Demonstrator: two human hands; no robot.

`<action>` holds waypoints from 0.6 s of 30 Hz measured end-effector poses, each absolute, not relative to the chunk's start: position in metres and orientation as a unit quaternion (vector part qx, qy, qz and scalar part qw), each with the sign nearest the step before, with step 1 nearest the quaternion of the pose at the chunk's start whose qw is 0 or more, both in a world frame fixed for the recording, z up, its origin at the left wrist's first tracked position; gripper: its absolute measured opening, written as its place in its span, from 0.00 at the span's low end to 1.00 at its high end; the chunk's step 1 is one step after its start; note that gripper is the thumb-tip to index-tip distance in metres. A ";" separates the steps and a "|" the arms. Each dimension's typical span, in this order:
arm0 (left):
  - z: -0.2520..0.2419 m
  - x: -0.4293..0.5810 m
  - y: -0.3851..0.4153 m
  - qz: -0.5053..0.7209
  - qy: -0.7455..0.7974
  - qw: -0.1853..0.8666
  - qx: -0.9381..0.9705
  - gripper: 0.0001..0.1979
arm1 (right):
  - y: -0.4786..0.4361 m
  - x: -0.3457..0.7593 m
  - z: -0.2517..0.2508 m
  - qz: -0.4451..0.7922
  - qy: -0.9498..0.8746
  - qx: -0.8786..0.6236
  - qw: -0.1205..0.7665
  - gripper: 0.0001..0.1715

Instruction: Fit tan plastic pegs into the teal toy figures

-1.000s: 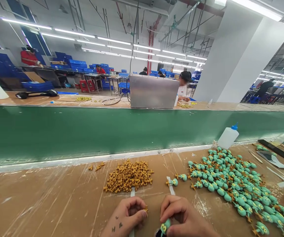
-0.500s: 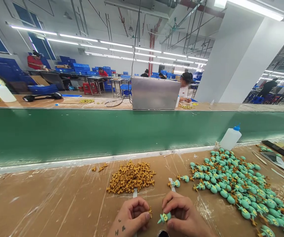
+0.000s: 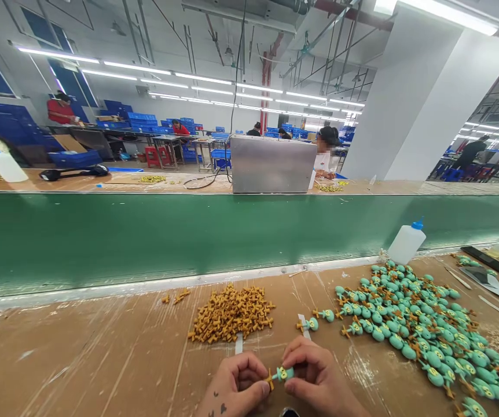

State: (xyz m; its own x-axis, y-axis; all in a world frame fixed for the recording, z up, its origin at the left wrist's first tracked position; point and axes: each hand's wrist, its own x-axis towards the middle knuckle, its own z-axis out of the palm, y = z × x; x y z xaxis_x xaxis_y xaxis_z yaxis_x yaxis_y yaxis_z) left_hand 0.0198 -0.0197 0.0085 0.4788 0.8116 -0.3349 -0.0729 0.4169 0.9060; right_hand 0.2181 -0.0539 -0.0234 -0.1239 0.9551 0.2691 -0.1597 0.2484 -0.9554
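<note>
Between thumb and fingers, my left hand [image 3: 241, 383] pinches a small brown cross-shaped figure body [image 3: 270, 380]. My right hand [image 3: 312, 373] holds a mint-green figure head [image 3: 283, 374] with yellow eyes, its narrow end pointing left and meeting the brown body. Beyond my left hand lies a heap of brown bodies [image 3: 232, 313]. Right of my hands spreads a large pile of green heads with brown bodies on them [image 3: 406, 318]. One such figure [image 3: 311, 324] lies apart on a white strip just past my right hand.
A white bottle with a blue cap [image 3: 407, 243] stands behind the green pile. The green conveyor belt [image 3: 167, 237] runs across, with a metal box [image 3: 274, 165] beyond it. A dark bar [image 3: 492, 263] lies at right. A person [image 3: 325, 153] sits across the belt.
My hands have come together. The green head has turned from pointing down-left to lying sideways, and its narrow end now meets the brown body.
</note>
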 end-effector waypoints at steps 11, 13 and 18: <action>-0.008 0.020 -0.017 0.303 0.395 0.751 0.434 0.29 | -0.048 0.212 -0.031 0.460 -0.583 -0.362 0.563 0.22; -0.008 0.016 -0.015 0.331 0.409 0.728 0.440 0.31 | -0.046 0.221 -0.023 0.443 -0.589 -0.382 0.558 0.21; 0.014 -0.039 0.004 0.389 0.516 0.482 0.591 0.21 | -0.056 0.282 -0.001 0.308 -0.653 -0.516 0.460 0.13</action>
